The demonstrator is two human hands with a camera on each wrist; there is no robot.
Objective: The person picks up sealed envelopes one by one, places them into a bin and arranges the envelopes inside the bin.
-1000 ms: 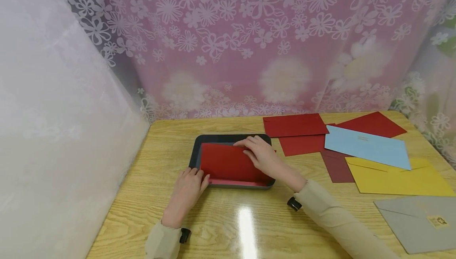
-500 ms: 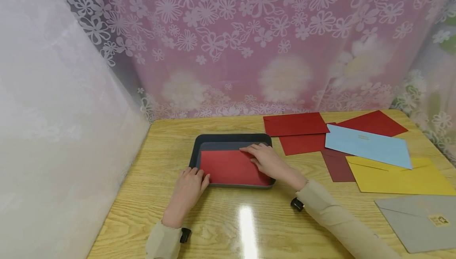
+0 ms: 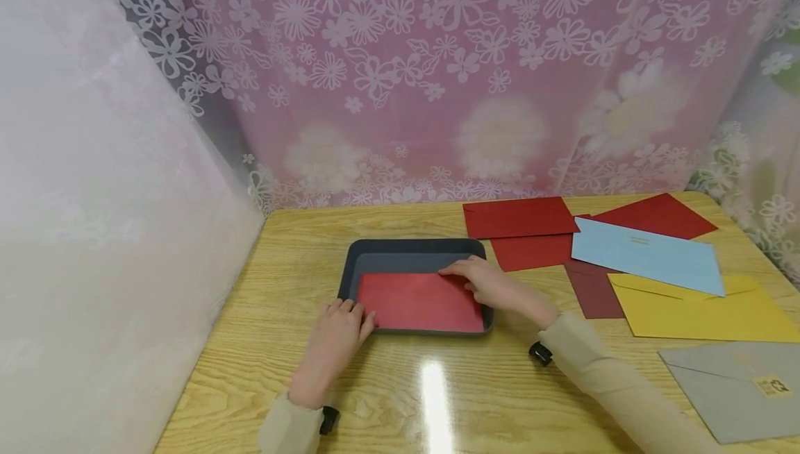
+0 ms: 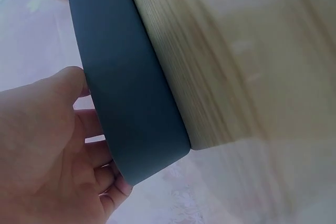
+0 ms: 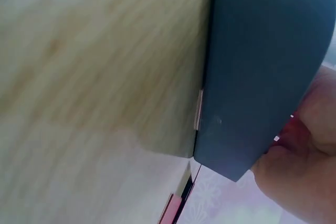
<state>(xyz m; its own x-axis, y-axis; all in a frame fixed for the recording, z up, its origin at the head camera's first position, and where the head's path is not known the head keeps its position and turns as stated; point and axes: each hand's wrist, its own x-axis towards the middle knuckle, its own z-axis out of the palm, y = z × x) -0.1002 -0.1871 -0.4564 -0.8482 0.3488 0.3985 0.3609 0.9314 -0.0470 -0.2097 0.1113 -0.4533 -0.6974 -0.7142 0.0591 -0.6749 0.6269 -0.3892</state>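
Note:
A dark grey tray [image 3: 412,246] stands on the wooden table, and a red envelope [image 3: 419,305] lies in its front part. At the tray's near left corner, my left hand [image 3: 337,332] grips the rim; in the left wrist view the thumb and fingers [image 4: 89,124] bend over the tray wall [image 4: 121,77]. My right hand [image 3: 490,284] reaches over the tray's right side and holds the envelope by its far right corner. In the right wrist view, the tray wall [image 5: 262,66] covers most of the envelope, with a bit of red between the curled fingers [image 5: 289,177].
Right of the tray lie red envelopes [image 3: 519,218], a dark red one [image 3: 594,291], a light blue one [image 3: 646,249], a yellow one [image 3: 700,312] and a grey one [image 3: 731,391], several overlapping. A flowered curtain [image 3: 400,93] hangs behind the table; a whitish sheet [image 3: 112,197] borders the left.
The red envelope has tipped down from a raised slant to lie flatter in the tray. My right hand came down and rightward with it; tray and left hand shifted slightly right and nearer.

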